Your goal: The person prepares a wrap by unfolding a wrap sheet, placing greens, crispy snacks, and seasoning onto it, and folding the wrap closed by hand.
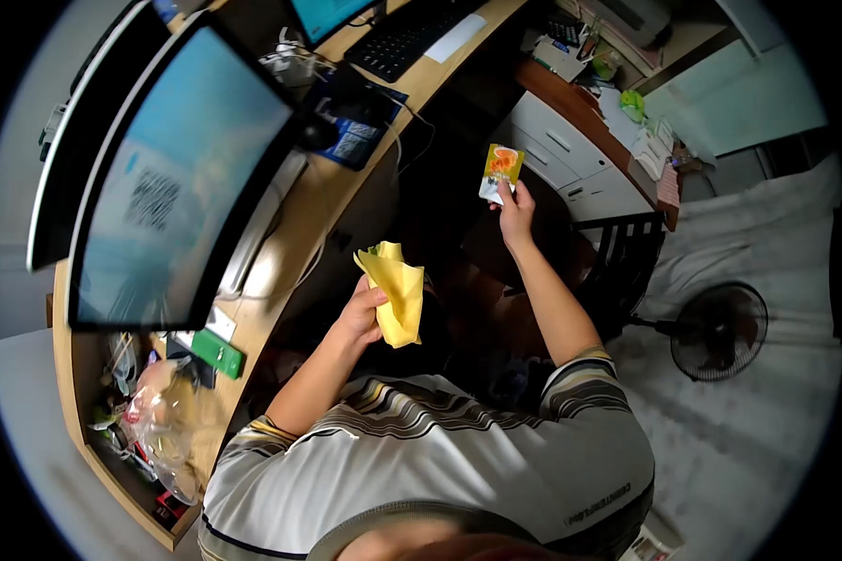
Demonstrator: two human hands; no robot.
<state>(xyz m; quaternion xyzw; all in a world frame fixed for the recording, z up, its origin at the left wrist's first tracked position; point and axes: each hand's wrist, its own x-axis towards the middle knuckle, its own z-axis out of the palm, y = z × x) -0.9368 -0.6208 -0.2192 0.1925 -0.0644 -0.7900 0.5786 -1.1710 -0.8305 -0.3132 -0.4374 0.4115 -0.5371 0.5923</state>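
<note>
A yellow bag or wrapper (398, 297) with an open, crumpled top is gripped in my left hand (361, 313), the thumb lying over its near side. Further forward and to the right, my right hand (515, 213) pinches a small yellow and white packet (501, 171) with an orange picture by its lower edge. The two items are well apart, both held up over the dark space beside the desk. Whatever may be inside the yellow bag is hidden.
On the left, a wooden desk (295, 266) bears monitors (178, 187), a keyboard (412, 37), a green box (217, 352) and a clear plastic bag (164, 421). White drawers (557, 154) stand front right; a black fan (720, 330) is at the right.
</note>
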